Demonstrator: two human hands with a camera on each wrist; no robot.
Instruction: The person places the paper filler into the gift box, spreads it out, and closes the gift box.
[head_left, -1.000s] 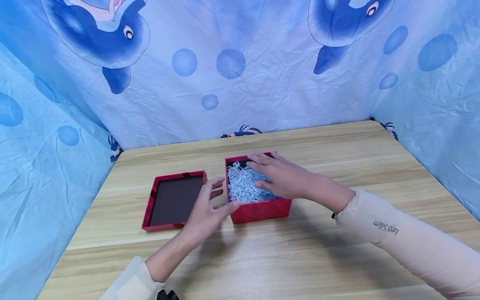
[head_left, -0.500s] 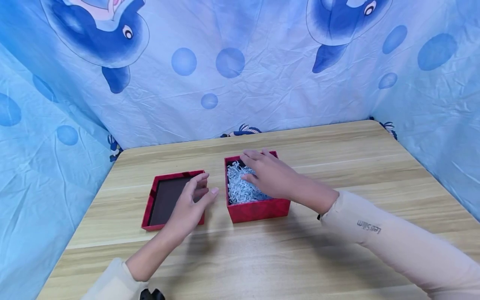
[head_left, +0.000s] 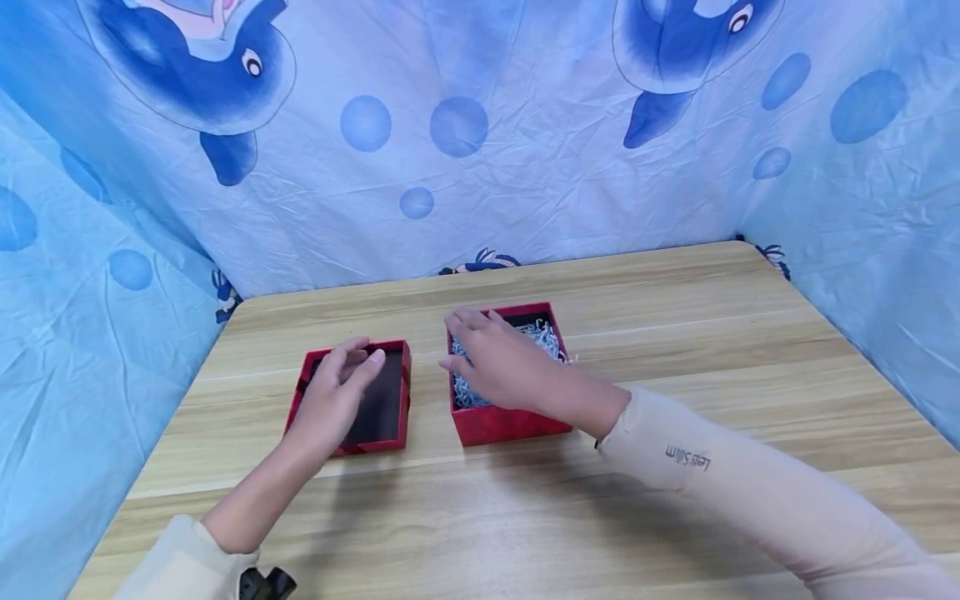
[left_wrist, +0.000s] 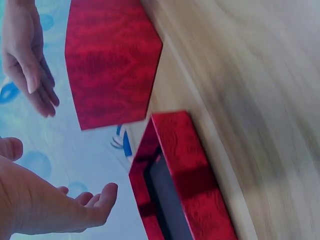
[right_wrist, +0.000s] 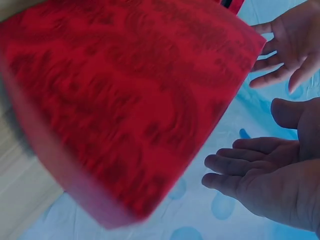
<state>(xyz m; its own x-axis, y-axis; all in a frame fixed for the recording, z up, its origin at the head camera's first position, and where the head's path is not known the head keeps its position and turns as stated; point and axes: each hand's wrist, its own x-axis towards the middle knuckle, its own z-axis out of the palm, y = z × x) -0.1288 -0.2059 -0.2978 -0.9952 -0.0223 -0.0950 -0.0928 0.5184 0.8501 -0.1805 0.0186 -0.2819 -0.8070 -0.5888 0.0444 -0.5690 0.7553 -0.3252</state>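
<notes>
A blue printed cloth [head_left: 540, 200] hangs along the far side and down both the left and right, and in front of it spreads the wood-grain table [head_left: 675, 325], its far edge close to the fabric; across the top of the cloth sit two cartoon dolphins, one on the left [head_left: 202, 75] and one on the right [head_left: 660, 50]; a long pale right sleeve [head_left: 735, 483] reaches in from the near right; the deep red box [head_left: 510, 425] stands open and upright around the middle of the table, its walls dark-patterned in the wrist views; to its left, with a strip of wood between them, lies the shallow red lid [head_left: 382, 400], dark inside face up; the right hand [head_left: 502, 358] hovers palm down over the box, its fingers extended and loose, the thumb apart from them; the left hand [head_left: 330, 400] hovers above the left part of the lid, fingers gently bent and relaxed, thumb spread away, the two hands well apart; pale blue paper shreds [head_left: 543, 335] fill much of the box, some strands poking past its right rim; at the near left, a small black device [head_left: 266, 583] shows beside the left cuff; smallest is the dark lettering [head_left: 687, 457] on the right sleeve
</notes>
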